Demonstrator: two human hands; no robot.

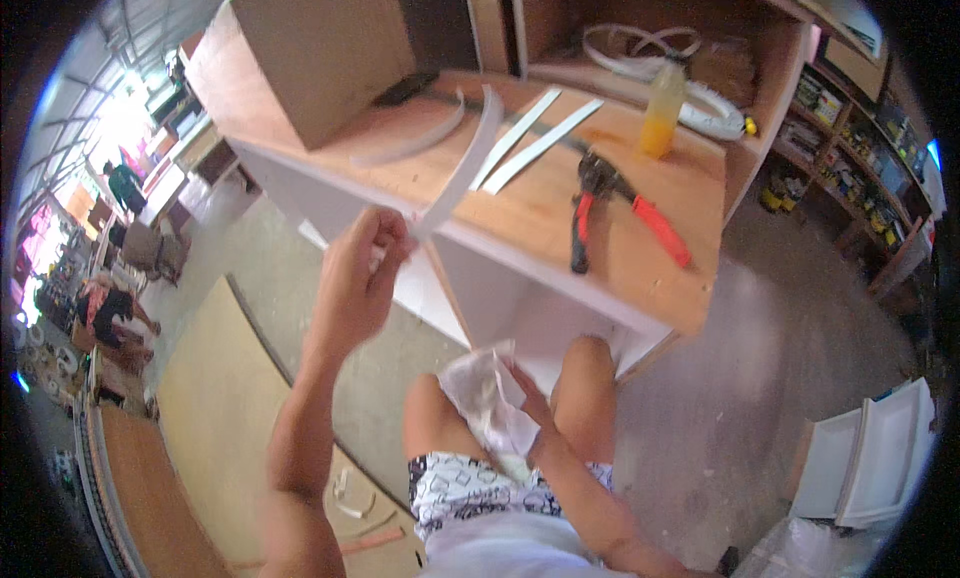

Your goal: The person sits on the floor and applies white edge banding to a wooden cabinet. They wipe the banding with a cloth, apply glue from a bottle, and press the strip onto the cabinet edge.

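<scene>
My left hand (362, 268), raised before the cabinet's near edge, pinches the lower end of a thin white edging strip (472, 163) that curves upward. Low between my knees, my right hand (532, 398) is closed on a crumpled whitish plastic bag (478, 393); what it contains cannot be made out. On the wooden top (420, 178) lie two straight white strips (545, 146) and another curled strip (420, 143). Red-handled cutters (607, 198) rest to their right with the handles spread. Behind the cutters stands a bottle of yellow liquid (658, 118).
Coiled white edging (710, 110) lies by an open compartment at the back right. A brown panel box (325, 63) stands at the back left. A large plywood sheet (225, 398) covers floor on the left. Shelves (850, 148) line the right; a person (125, 186) is far left.
</scene>
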